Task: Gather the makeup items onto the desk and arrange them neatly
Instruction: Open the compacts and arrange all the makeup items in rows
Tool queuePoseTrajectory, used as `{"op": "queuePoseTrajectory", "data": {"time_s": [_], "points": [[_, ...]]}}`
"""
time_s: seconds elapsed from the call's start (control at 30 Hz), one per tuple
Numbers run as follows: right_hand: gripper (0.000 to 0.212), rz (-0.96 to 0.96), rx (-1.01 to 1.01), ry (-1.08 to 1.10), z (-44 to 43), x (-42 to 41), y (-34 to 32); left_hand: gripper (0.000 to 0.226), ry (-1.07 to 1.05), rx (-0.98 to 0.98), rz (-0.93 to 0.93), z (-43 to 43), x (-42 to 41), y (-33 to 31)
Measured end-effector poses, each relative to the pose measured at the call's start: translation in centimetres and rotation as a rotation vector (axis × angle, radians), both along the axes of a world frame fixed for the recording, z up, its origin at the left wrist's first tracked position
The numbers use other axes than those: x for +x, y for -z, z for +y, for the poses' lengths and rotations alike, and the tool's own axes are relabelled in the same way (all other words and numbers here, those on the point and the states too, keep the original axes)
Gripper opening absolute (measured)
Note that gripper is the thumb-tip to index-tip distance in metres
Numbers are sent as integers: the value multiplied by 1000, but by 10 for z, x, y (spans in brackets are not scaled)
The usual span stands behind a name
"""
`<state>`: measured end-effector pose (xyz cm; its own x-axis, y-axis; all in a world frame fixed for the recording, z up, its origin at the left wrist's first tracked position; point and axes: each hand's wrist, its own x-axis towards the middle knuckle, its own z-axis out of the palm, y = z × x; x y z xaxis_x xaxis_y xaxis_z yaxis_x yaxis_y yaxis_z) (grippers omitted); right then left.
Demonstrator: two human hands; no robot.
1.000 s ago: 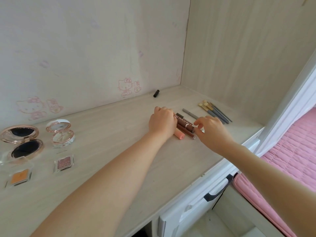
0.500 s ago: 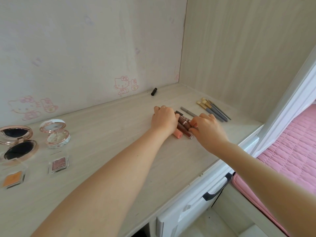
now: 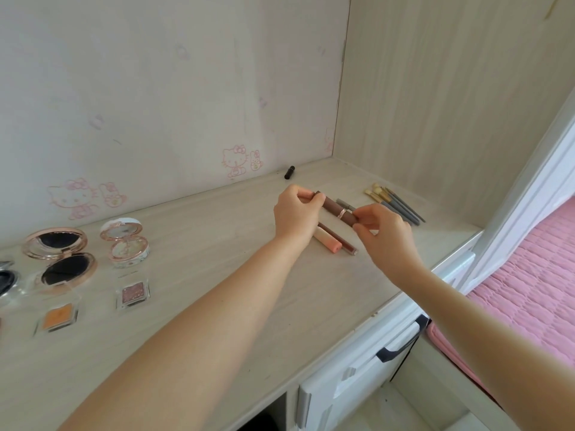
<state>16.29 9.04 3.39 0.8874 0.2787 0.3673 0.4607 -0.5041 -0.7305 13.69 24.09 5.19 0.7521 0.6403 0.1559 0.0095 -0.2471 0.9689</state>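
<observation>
Left hand [image 3: 295, 214], right hand [image 3: 384, 227] pinch brown tube [image 3: 334, 208]; gold compact [image 3: 59, 259] open.

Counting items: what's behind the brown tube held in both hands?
A grey pencil; only one end shows, the rest is covered by the brown tube and right hand.

A brown tube [image 3: 337, 209] with a rose-gold ring, held level just above the desk [image 3: 193, 237]; beneath it a peach tube [image 3: 326, 240] and a slim brown tube [image 3: 339, 238] lie side by side; brushes [image 3: 395, 202] bunched toward the right back corner; rose-gold compact [image 3: 59, 258] and white compact [image 3: 124, 244] at the left end, both open.
</observation>
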Motion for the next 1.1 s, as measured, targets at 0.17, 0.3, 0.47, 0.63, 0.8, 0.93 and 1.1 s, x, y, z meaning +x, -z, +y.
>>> {"op": "queuePoseTrajectory", "data": {"time_s": [0.17, 0.3, 0.47, 0.63, 0.8, 0.93, 1.1], "points": [[19, 14, 106, -63, 9, -29, -11, 17, -6, -284, -95, 7, -31, -7], [24, 9, 154, -131, 17, -53, -19, 21, 36, -346, -141, 25, -73, -10], [24, 42, 170, -248, 39, -88, -22, 18, 80, -302, -136, 55, -138, -8], [24, 49, 131, -350, 60, -123, -21, 13, 75, -198, -108, 81, -193, -9], [25, 62, 31, -467, 83, -156, -17, 13, 38, -252, -127, 99, -241, -5], [20, 84, 18, -538, 105, -184, -7, 21, -22, -425, -206, 109, -275, 3], [18, 130, 7, -621, 128, -218, 7, 18, -70, -570, -204, 120, -309, 11]]}}
